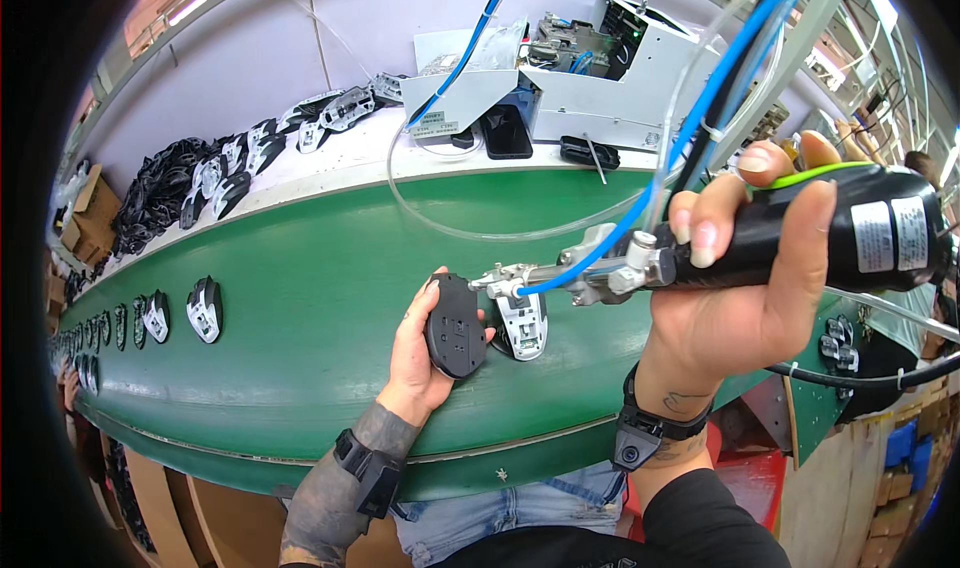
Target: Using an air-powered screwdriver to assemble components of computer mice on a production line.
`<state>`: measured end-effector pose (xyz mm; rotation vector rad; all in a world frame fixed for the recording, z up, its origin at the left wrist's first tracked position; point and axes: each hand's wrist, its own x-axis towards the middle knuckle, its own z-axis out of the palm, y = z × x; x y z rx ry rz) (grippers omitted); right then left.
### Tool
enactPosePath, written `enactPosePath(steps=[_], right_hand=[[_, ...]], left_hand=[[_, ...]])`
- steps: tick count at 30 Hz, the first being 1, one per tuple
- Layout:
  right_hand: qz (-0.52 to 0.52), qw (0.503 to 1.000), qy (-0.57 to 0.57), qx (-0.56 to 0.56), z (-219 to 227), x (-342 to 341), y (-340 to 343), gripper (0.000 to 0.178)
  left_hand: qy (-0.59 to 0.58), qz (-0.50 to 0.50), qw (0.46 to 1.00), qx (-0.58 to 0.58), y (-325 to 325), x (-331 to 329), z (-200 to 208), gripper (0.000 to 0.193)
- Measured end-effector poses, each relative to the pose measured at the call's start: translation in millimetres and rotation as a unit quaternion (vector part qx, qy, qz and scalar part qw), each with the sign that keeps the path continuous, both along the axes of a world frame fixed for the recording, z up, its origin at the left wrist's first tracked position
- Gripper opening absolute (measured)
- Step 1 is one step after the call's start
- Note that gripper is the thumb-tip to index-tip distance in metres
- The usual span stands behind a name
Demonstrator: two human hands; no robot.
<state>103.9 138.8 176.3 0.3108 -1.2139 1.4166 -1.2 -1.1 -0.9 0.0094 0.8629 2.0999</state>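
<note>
My left hand grips a black computer mouse, its dark underside with small recesses facing up. My right hand is wrapped around the black body of a power screwdriver, held on its side with the tip pointing left. The metal nozzle at its front end is at the mouse's upper right edge; whether the bit touches a screw is too small to tell. Just right of the mouse, partly behind the nozzle, a white and black mouse shell lies on the green conveyor belt.
Blue air hose and clear tubing run from the screwdriver upward. Several mouse parts line the belt at left. On the back ledge are more shells, a black phone and a white screw-feeder machine. Another person's hand shows far left.
</note>
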Motion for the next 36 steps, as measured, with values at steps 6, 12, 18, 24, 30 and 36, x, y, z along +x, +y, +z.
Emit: enactPosePath(steps=[6, 12, 18, 24, 30, 36], right_hand=[[-0.002, 1.0, -0.007, -0.018, -1.7, -3.2, -4.9, 0.038], [0.046, 0.999, 0.017, -0.018, -1.2, -0.4, -6.2, 0.039], [0.063, 0.998, 0.016, -0.015, -3.4, -2.8, -11.9, 0.041], [0.072, 0.997, 0.02, -0.022, -0.7, 3.5, -11.9, 0.042], [0.092, 0.995, 0.021, 0.015, 0.4, 8.4, -15.0, 0.041], [0.094, 0.995, 0.027, 0.027, -0.9, 7.8, -13.1, 0.041]], left_hand=[[0.015, -0.049, 0.994, 0.093, -2.6, 5.3, 10.5, 0.048], [0.004, -0.069, 0.991, 0.116, -2.6, 10.1, 7.7, 0.049], [-0.004, -0.088, 0.985, 0.146, -4.9, 8.4, 10.2, 0.051], [-0.013, -0.101, 0.982, 0.161, -2.9, 9.5, 14.4, 0.051], [-0.008, -0.103, 0.979, 0.176, -5.9, 11.5, 14.4, 0.052], [-0.014, -0.111, 0.98, 0.165, -8.7, 12.3, 15.4, 0.052]])
